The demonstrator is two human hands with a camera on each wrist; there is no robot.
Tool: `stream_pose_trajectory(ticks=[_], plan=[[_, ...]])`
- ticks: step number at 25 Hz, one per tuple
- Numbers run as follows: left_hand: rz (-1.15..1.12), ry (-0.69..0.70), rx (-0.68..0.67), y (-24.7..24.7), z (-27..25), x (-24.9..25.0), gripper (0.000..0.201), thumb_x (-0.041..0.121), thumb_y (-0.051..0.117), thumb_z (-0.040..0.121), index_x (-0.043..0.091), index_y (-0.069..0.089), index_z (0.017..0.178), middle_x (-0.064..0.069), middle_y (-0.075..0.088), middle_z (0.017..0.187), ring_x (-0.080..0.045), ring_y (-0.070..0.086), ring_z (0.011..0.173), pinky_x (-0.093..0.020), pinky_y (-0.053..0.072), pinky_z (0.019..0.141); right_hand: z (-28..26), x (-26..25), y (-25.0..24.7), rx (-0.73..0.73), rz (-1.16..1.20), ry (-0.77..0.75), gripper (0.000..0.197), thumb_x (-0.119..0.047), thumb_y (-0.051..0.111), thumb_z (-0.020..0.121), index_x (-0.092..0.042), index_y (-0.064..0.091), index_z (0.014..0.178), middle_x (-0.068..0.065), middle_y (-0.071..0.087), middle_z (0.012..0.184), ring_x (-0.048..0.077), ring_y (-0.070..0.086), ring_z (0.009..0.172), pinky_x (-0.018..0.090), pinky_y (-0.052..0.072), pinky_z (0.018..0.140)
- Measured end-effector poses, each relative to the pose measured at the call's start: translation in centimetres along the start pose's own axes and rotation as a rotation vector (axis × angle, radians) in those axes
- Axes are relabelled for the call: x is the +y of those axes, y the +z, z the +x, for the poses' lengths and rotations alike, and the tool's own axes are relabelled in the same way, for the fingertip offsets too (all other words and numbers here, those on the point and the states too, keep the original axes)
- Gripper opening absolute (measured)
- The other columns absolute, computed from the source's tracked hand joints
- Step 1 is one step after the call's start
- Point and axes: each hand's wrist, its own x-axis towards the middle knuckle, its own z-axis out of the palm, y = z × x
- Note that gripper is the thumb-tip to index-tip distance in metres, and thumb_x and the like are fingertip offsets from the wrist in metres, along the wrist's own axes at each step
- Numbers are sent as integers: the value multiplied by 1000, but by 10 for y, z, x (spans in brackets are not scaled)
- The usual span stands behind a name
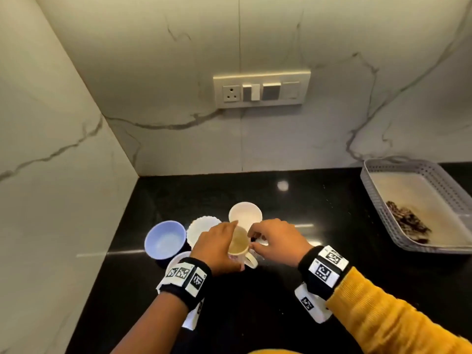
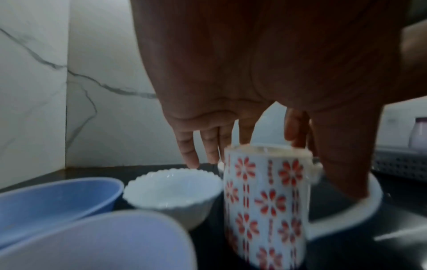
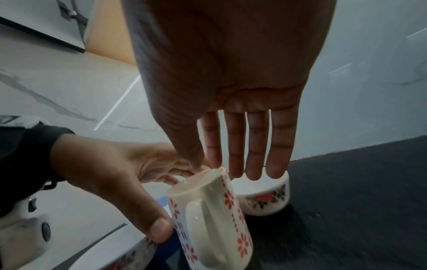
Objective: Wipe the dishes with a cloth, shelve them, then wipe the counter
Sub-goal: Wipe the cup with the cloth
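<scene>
Your left hand (image 1: 217, 247) is wrapped around the flowered mug (image 1: 238, 247), thumb low on its side and fingers curled up by the rim, and the mug leans a bit in the right wrist view. Your right hand (image 1: 277, 238) hangs palm-down right over it, fingers straight and close together, with the thumb and index finger (image 3: 213, 146) touching the rim.

Count-wise: one mug, one blue bowl (image 1: 165, 238), one scalloped white bowl (image 1: 201, 227), one plain white bowl (image 1: 245, 213) behind the mug, one floral-print bowl (image 3: 265, 199) just right of it, and another white dish (image 2: 92, 243) under your left wrist. That's six pieces, all bunched near the corner on the black counter (image 1: 319, 213).

A grey perforated tray (image 1: 388, 221) sits well apart at the right edge with something dark and crumpled in it; can't tell what. Walls close in on the left and back.
</scene>
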Motion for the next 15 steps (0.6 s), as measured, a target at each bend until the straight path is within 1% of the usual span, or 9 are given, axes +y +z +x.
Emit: stream_pose_trajectory(ticks=[2, 3, 5, 6, 7, 9, 11, 14, 15], plan=[[3, -29, 22, 14, 7, -2, 98, 58, 79, 73, 27, 32, 153, -2, 54, 148, -24, 57, 130, -42, 47, 110, -11, 14, 8, -18, 50, 25, 27, -46, 63, 89, -35, 68, 113, -10, 72, 112, 16, 66, 104, 36, 55, 84], [-2, -40, 50, 18, 9, -3, 96, 59, 80, 70, 29, 36, 150, 0, 58, 143, -22, 60, 124, -39, 48, 107, -17, 22, 8, -18, 68, 33, 26, -45, 64, 90, -36, 68, 114, -12, 72, 112, 14, 66, 104, 35, 54, 84], [-27, -40, 116, 19, 9, -4, 85, 62, 84, 64, 34, 47, 134, 5, 64, 128, -16, 63, 109, -34, 52, 98, -27, 34, 6, 7, 113, 39, 24, -44, 66, 92, -36, 68, 114, -14, 72, 112, 12, 66, 103, 34, 54, 84], [-50, -36, 137, 19, 8, -1, 80, 63, 85, 61, 35, 49, 128, 7, 65, 123, -14, 63, 105, -32, 52, 94, -33, 40, 3, 26, 137, 43, 24, -44, 66, 92, -35, 69, 114, -14, 72, 111, 11, 66, 102, 33, 54, 85], [-86, -27, 163, 18, 6, 4, 79, 61, 86, 60, 36, 50, 125, 7, 63, 121, -13, 61, 103, -31, 51, 91, -38, 47, 0, 46, 163, 47, 23, -44, 67, 93, -35, 69, 114, -15, 72, 109, 9, 67, 100, 34, 55, 86], [-237, -10, 239, 18, 0, 21, 81, 51, 91, 61, 37, 46, 127, 9, 55, 123, -13, 57, 105, -28, 47, 89, -50, 60, -11, 98, 211, 53, 22, -45, 67, 94, -35, 71, 113, -16, 72, 105, 5, 67, 93, 36, 57, 85], [-425, 22, 317, 17, -5, 43, 87, 43, 95, 64, 42, 40, 132, 13, 49, 127, -8, 54, 110, -26, 44, 91, -64, 75, -25, 177, 254, 53, 20, -45, 67, 93, -35, 71, 110, -18, 72, 99, 2, 67, 89, 35, 59, 81], [-658, 79, 387, 12, -7, 75, 102, 40, 99, 61, 44, 34, 140, 24, 47, 129, 8, 51, 117, -15, 42, 91, -86, 101, -54, 288, 290, 62, 17, -40, 69, 94, -32, 72, 108, -18, 72, 95, 0, 67, 87, 28, 59, 76], [-726, 89, 399, 11, -6, 88, 105, 42, 98, 59, 44, 32, 141, 24, 47, 130, 11, 51, 117, -14, 43, 91, -95, 115, -65, 322, 293, 72, 17, -39, 69, 94, -31, 73, 109, -17, 72, 95, 0, 68, 87, 26, 58, 75]])
